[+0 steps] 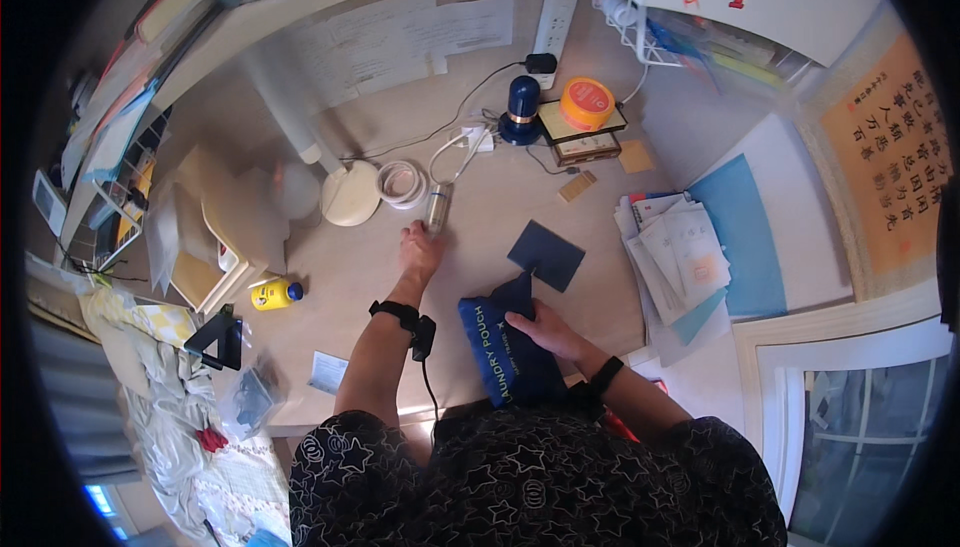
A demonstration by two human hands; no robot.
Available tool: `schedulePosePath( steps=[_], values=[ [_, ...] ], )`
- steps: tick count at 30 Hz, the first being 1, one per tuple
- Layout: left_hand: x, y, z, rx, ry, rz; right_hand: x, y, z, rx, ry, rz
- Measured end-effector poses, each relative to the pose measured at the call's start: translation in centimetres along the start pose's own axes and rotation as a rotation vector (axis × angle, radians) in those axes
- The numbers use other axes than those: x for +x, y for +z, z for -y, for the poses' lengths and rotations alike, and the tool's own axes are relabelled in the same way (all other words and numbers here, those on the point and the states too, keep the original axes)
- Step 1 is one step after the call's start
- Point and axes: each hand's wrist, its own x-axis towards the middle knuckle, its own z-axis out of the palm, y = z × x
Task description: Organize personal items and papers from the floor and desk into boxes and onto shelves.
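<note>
My left hand [420, 252] reaches forward over the desk, its fingers closed at the near end of a small silver cylinder [437, 207] with a darker band near its top. My right hand [550, 331] grips the side of a blue fabric laundry pouch [508, 355], thumb on top of the cloth. The pouch lies at the desk's near edge, close to my body, its upper end bunched. Just beyond it a flat dark blue rectangular piece [546, 255] rests on the desk. The fingers under the pouch are hidden.
Left of the cylinder are a white cable coil [401, 184] and a lamp base [351, 193]. A yellow bottle [277, 294] lies farther left. At the back stand a dark blue device [521, 107] and an orange round tub [587, 104]. Papers [680, 257] are stacked on the right.
</note>
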Motion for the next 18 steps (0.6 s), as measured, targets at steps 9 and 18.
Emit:
schedulePosePath(
  steps=[9,18],
  values=[
    [-5.9,-4.5,0.3,-0.07,0.203,-0.028,2.4,-3.9,0.3,-0.374,0.123,0.102],
    [-12.1,-10.5,1.0,0.061,0.156,-0.205,7.7,-6.8,0.4,-1.026,-0.059,-0.273]
  ],
)
